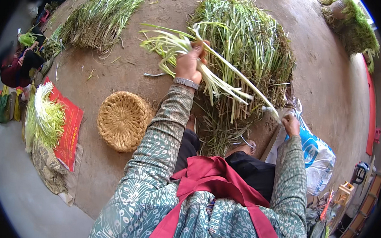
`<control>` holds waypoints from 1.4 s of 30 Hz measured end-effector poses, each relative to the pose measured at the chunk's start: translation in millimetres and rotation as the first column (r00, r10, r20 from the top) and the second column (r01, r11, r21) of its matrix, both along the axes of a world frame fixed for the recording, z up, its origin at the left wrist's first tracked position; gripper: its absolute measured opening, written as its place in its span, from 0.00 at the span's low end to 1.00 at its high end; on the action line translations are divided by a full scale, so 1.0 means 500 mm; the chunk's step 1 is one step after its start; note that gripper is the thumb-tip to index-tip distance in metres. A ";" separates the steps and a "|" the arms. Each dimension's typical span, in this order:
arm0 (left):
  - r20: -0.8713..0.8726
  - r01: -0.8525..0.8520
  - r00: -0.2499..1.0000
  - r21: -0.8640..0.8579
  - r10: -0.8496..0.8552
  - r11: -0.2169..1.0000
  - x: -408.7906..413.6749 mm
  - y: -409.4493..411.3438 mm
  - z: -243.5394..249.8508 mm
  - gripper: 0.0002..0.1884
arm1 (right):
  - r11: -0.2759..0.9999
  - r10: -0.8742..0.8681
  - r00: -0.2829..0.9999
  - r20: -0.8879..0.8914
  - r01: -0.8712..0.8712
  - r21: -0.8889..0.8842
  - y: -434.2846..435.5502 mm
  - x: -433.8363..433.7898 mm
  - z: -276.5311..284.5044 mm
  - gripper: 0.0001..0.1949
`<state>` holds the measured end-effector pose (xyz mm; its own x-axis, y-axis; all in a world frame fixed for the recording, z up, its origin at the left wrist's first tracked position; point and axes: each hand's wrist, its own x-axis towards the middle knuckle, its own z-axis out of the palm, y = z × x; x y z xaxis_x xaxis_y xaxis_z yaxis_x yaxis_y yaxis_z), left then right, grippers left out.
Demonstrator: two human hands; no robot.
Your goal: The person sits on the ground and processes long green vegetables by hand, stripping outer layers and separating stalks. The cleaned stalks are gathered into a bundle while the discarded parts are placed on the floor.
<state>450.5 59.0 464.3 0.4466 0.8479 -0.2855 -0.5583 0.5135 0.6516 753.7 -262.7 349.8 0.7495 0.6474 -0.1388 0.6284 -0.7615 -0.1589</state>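
Note:
My left hand (190, 64), with a metal-banded watch at the wrist, grips a bunch of pale leafy stalks (167, 46) that look like garlic shoots. Their leaves fan out to the left and the white ends point down to the right. One long white stalk (240, 72) stretches from this bunch to my right hand (291, 125), whose fingers are closed on its lower end. Beyond my left hand stands a large heap of untrimmed green stalks (239, 39), brownish at the base. Below my right hand lies a white and blue plastic sack (313, 157).
A woven straw stool (124, 121) stands left of my legs. Farther left, pale stalks (46, 115) lie on a red sack (69, 127). Another green heap (101, 20) stands at the upper left, near a seated person (18, 64). Loose leaves (222, 134) litter the floor between my feet.

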 end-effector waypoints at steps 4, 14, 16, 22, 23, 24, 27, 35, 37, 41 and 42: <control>-0.062 0.249 0.966 -0.054 -0.252 0.967 0.033 -0.045 -0.015 0.06 | 0.929 0.280 0.958 0.068 -0.288 0.231 0.094 -0.105 0.087 0.12; -0.196 0.456 0.867 -0.061 -0.459 0.888 0.057 -0.137 -0.035 0.04 | 0.816 0.322 0.411 -0.853 0.336 0.470 0.271 -0.361 0.218 0.23; -0.239 0.478 0.843 -0.079 -0.482 0.875 0.049 -0.152 -0.025 0.04 | 0.764 0.300 0.065 -0.952 0.580 0.281 0.269 -0.372 0.198 0.22; -0.367 0.141 0.914 -0.115 -0.174 0.983 0.038 -0.091 -0.068 0.08 | 0.633 0.374 0.058 -0.925 0.713 0.301 0.250 -0.408 0.241 0.14; -0.311 0.048 0.945 -0.184 -0.104 0.982 0.028 -0.073 -0.071 0.09 | 0.642 0.397 0.109 -0.911 0.676 0.361 0.244 -0.407 0.236 0.14; -0.256 -0.035 0.966 -0.260 -0.034 0.965 0.018 -0.060 -0.075 0.10 | 0.647 0.416 0.164 -0.895 0.638 0.417 0.235 -0.404 0.227 0.14; -0.210 -0.081 0.978 -0.350 0.006 0.933 -0.021 -0.054 -0.075 0.11 | 0.623 0.405 0.387 -0.829 0.547 0.560 0.227 -0.406 0.200 0.14; -0.149 0.186 0.961 -0.277 -0.233 0.943 -0.064 -0.178 -0.028 0.10 | 0.619 0.385 0.509 -0.770 0.476 0.625 0.225 -0.447 0.185 0.14; -0.172 0.220 0.946 -0.278 -0.274 0.935 -0.063 -0.190 -0.018 0.09 | 0.646 0.373 0.527 -0.764 0.443 0.621 0.227 -0.467 0.196 0.14; -0.284 0.193 0.924 -0.228 -0.254 0.954 -0.059 -0.201 -0.062 0.07 | 0.744 0.352 0.708 -0.613 0.186 0.642 0.224 -0.486 0.187 0.11; -0.281 0.181 0.931 -0.195 -0.232 0.964 -0.058 -0.198 -0.087 0.06 | 0.760 0.335 0.655 -0.677 0.237 0.605 0.230 -0.497 0.202 0.11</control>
<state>421.3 -39.9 420.6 0.4797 0.6766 -0.5586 -0.2212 0.7094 0.6692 505.0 -147.6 450.9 0.5448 0.8203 -0.1740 0.1171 -0.2799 -0.9528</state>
